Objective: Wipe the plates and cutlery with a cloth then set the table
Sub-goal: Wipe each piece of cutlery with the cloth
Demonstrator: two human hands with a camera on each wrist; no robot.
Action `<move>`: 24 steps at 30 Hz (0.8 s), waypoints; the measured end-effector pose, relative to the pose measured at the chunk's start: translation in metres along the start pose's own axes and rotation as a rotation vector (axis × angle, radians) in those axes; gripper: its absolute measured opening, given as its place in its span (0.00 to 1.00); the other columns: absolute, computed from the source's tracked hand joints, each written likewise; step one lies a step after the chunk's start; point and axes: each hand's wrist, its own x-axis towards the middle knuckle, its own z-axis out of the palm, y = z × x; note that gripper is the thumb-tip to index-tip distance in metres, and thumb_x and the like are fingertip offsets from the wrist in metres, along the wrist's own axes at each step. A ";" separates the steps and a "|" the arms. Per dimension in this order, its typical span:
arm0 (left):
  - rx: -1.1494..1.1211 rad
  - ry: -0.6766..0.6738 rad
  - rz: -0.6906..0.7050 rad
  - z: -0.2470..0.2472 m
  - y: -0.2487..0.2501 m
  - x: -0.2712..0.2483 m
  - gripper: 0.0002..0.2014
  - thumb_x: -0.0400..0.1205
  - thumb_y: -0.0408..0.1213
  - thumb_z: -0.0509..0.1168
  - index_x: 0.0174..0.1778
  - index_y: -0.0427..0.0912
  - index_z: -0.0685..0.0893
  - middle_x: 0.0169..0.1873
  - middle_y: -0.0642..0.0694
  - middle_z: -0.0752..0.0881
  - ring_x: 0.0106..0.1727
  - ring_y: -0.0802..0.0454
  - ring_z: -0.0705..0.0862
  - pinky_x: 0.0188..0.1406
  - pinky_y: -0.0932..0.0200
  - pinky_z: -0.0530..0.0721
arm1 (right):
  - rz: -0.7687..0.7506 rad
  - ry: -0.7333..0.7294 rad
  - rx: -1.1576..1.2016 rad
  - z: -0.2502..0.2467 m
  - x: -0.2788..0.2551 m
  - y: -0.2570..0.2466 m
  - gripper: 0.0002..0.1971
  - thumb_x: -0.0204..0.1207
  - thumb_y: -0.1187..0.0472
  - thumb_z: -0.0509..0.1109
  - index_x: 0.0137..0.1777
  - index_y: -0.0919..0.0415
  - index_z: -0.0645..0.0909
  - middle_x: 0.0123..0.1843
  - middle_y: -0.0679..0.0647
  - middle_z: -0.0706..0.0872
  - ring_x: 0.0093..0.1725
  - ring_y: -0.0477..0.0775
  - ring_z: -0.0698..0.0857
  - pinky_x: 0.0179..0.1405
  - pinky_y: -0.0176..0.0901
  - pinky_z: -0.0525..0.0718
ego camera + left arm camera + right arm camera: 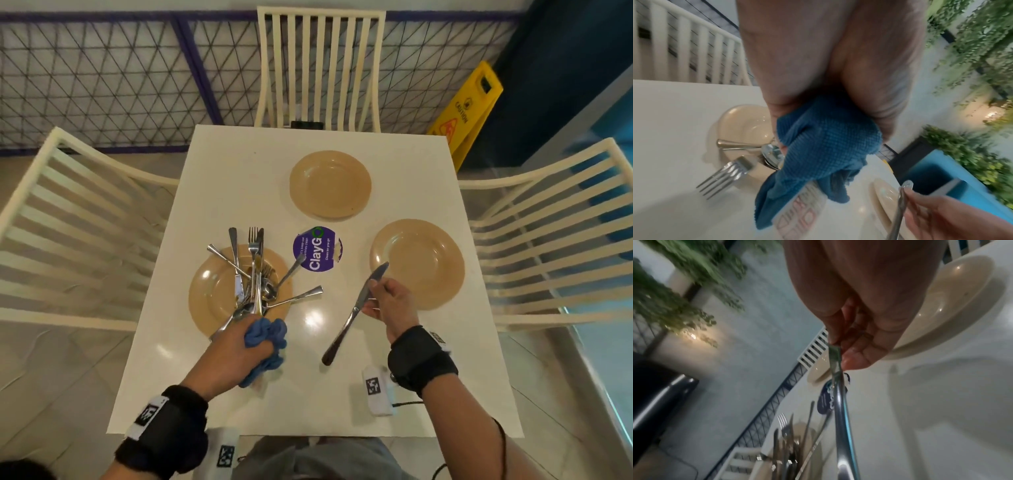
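Observation:
My left hand [239, 346] grips a bunched blue cloth [269, 337] at the near edge of a tan plate [209, 291] that carries a pile of cutlery [255, 274]. In the left wrist view the blue cloth [824, 146] hangs from my fist above a fork [723, 177]. My right hand [387, 301] pinches a table knife [356, 308] by its blade, handle pointing toward me, beside a second tan plate [431, 267]. In the right wrist view the knife [840, 402] runs down from my fingers [855, 360]. A third tan plate [330, 185] lies at the far side.
The white table [239, 171] has a round purple sticker [317, 248] in its middle. Cream slatted chairs stand at the left [68, 222], far [322, 68] and right [548, 233] sides. A yellow caution sign [469, 109] leans at the back right.

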 end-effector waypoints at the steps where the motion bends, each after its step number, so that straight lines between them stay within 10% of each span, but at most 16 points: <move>1: -0.059 0.037 -0.024 -0.001 -0.003 0.001 0.02 0.83 0.19 0.62 0.50 0.22 0.77 0.30 0.42 0.83 0.21 0.61 0.78 0.21 0.71 0.76 | 0.023 -0.011 -0.040 0.003 0.006 0.006 0.08 0.86 0.62 0.66 0.52 0.66 0.83 0.41 0.60 0.88 0.37 0.55 0.87 0.34 0.41 0.88; 8: -0.056 0.300 -0.139 0.004 -0.026 0.000 0.11 0.83 0.31 0.69 0.53 0.55 0.85 0.40 0.51 0.91 0.39 0.65 0.89 0.33 0.72 0.81 | 0.073 -0.113 -0.347 0.020 0.043 0.035 0.07 0.82 0.63 0.71 0.43 0.56 0.86 0.36 0.56 0.88 0.30 0.53 0.86 0.47 0.58 0.93; 16: -0.054 0.388 -0.218 0.030 -0.038 0.000 0.14 0.83 0.35 0.70 0.61 0.57 0.83 0.53 0.53 0.90 0.53 0.56 0.89 0.57 0.52 0.86 | 0.091 -0.156 -0.714 0.025 0.078 0.053 0.11 0.74 0.47 0.74 0.35 0.52 0.87 0.36 0.52 0.92 0.40 0.56 0.92 0.50 0.49 0.91; 24: -0.087 0.463 -0.197 0.027 -0.043 0.004 0.15 0.83 0.35 0.71 0.64 0.53 0.83 0.53 0.52 0.90 0.54 0.55 0.89 0.58 0.53 0.85 | 0.059 -0.209 -1.072 0.031 0.083 0.033 0.17 0.68 0.42 0.74 0.44 0.56 0.87 0.45 0.57 0.91 0.44 0.60 0.90 0.51 0.50 0.89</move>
